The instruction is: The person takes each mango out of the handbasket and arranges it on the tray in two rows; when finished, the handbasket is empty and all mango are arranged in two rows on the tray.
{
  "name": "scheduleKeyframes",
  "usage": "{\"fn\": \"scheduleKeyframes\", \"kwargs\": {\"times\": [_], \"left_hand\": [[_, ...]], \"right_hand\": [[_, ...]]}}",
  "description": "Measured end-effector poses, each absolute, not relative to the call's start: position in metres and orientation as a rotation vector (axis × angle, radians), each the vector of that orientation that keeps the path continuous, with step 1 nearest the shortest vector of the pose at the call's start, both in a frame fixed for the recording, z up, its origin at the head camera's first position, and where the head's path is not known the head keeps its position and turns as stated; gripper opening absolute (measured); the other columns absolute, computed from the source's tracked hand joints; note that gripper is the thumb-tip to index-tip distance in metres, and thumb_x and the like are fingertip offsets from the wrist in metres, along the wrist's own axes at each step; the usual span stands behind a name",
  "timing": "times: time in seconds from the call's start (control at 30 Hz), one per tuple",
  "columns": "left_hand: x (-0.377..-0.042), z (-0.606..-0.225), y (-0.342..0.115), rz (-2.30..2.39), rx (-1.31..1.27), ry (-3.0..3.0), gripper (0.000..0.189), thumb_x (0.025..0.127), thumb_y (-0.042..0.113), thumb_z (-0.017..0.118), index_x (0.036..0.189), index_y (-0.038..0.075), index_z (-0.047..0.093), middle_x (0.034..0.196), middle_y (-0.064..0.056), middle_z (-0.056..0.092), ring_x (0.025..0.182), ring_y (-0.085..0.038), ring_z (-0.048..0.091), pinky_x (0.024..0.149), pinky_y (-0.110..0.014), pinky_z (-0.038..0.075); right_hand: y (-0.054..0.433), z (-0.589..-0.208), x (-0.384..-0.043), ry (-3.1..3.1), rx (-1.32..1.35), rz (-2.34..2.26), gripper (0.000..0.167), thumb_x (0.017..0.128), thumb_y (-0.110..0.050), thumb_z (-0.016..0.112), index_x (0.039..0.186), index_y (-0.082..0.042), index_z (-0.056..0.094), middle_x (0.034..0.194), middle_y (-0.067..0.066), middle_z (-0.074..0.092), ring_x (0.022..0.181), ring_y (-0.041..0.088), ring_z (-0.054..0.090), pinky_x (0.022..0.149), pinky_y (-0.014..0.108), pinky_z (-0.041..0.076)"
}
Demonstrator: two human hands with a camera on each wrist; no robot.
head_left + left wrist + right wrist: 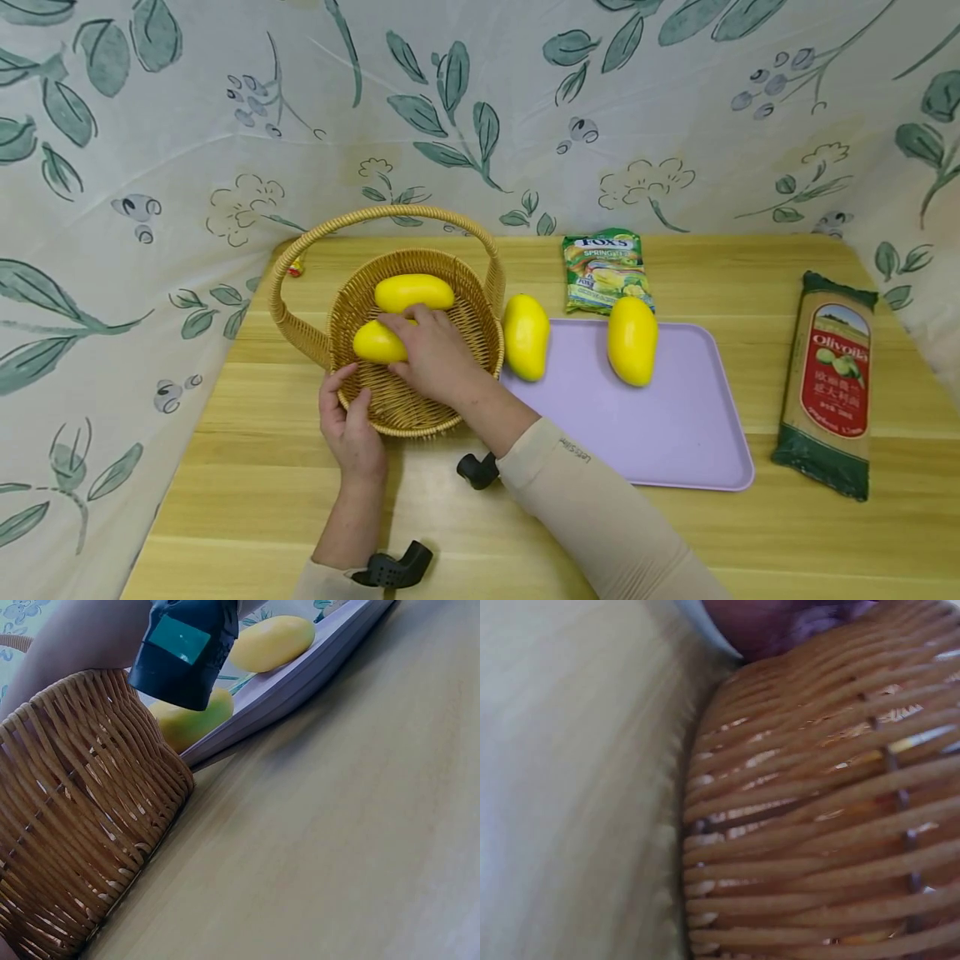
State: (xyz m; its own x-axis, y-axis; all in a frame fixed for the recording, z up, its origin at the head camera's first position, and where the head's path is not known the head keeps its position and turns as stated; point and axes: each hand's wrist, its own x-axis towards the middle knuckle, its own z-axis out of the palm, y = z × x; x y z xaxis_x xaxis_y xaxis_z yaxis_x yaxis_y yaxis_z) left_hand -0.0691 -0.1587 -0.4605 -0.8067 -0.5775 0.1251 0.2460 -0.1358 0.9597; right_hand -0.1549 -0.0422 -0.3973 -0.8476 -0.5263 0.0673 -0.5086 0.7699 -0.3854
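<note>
A wicker basket [408, 421] with a tall arched handle stands on the wooden table. My left hand [354, 429] holds the basket's near-left rim, thumb and fingers at its edge. Inside the basket, my right hand [438, 354] grips a yellow mango [378, 342] from above, covering its right end. Another mango [414, 292] lies just behind it in the basket. The basket's woven side [82, 802] fills much of the left wrist view, and the right wrist view also shows its weave [817, 847] close up.
Right of the basket lies a lilac tray [675, 442], with one mango [527, 337] at its left edge and another mango [632, 342] near its back. Behind it is a green candy bag [603, 267]. A pasta pack [828, 383] lies far right. A patterned cloth [480, 108] hangs behind.
</note>
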Motion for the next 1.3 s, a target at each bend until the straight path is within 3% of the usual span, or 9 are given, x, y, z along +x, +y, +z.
{"fn": "scheduleKeyframes", "kwargs": {"times": [0.2,0.4,0.63,0.73,0.9,1.07,1.2,1.3], "left_hand": [[-0.069,-0.461,-0.159,-1.995,0.340,-1.583,0.035,0.091,-0.010,0.044,0.124,-0.006,0.054,0.156,-0.013,0.041,0.149,-0.023,0.031,0.119,-0.032,0.035],[-0.068,-0.461,-0.158,-1.998,0.329,-1.583,0.035,0.091,-0.009,0.044,0.123,-0.004,0.056,0.157,-0.012,0.041,0.148,-0.023,0.032,0.117,-0.030,0.036],[-0.069,-0.461,-0.158,-2.001,0.310,-1.568,0.035,0.092,-0.010,0.043,0.122,-0.003,0.057,0.154,-0.014,0.042,0.145,-0.025,0.036,0.111,-0.026,0.042],[-0.069,-0.461,-0.158,-2.004,0.304,-1.562,0.035,0.092,-0.009,0.043,0.122,-0.001,0.058,0.153,-0.014,0.043,0.144,-0.026,0.036,0.108,-0.024,0.044],[-0.069,-0.461,-0.159,-2.000,0.303,-1.553,0.034,0.092,-0.009,0.043,0.122,-0.002,0.058,0.152,-0.014,0.043,0.144,-0.024,0.036,0.111,-0.026,0.041],[-0.069,-0.461,-0.159,-2.006,0.324,-1.557,0.035,0.092,-0.009,0.044,0.121,0.001,0.059,0.152,-0.013,0.043,0.148,-0.023,0.032,0.119,-0.031,0.033],[-0.069,-0.462,-0.160,-2.001,0.349,-1.564,0.035,0.091,-0.010,0.046,0.120,0.003,0.061,0.151,-0.014,0.043,0.153,-0.023,0.023,0.127,-0.037,0.017],[-0.070,-0.462,-0.160,-2.002,0.349,-1.559,0.034,0.091,-0.010,0.045,0.121,0.001,0.060,0.151,-0.013,0.043,0.154,-0.024,0.022,0.128,-0.040,0.013]], "right_hand": [[-0.039,-0.390,-0.154,2.953,-0.660,-0.918,0.077,0.089,-0.042,0.078,0.155,-0.027,0.040,0.142,0.013,0.045,0.115,0.027,0.060,0.094,0.040,0.057],[-0.031,-0.379,-0.148,2.993,-0.570,-1.057,0.082,0.086,-0.047,0.079,0.154,-0.027,0.040,0.142,0.012,0.044,0.107,0.027,0.063,0.089,0.039,0.059],[-0.015,-0.366,-0.138,3.031,-0.618,-1.128,0.086,0.084,-0.048,0.081,0.155,-0.026,0.039,0.144,0.011,0.050,0.124,0.028,0.057,0.101,0.045,0.055],[-0.009,-0.361,-0.134,3.027,-0.614,-1.145,0.089,0.081,-0.049,0.082,0.155,-0.025,0.039,0.137,0.011,0.050,0.116,0.028,0.058,0.098,0.046,0.056],[0.005,-0.352,-0.125,2.961,-0.527,-1.206,0.088,0.077,-0.051,0.085,0.152,-0.027,0.043,0.134,0.012,0.045,0.096,0.027,0.061,0.083,0.041,0.058],[0.030,-0.349,-0.115,2.914,-0.529,-1.183,0.090,0.079,-0.054,0.081,0.152,-0.021,0.040,0.142,0.008,0.051,0.102,0.024,0.060,0.085,0.043,0.056],[0.055,-0.353,-0.107,2.906,-0.592,-1.119,0.086,0.087,-0.056,0.074,0.156,-0.022,0.035,0.140,0.009,0.055,0.097,0.022,0.060,0.079,0.041,0.055],[0.072,-0.357,-0.100,2.900,-0.665,-1.063,0.076,0.095,-0.051,0.066,0.157,-0.023,0.034,0.133,0.010,0.054,0.086,0.020,0.057,0.071,0.035,0.052]]}}
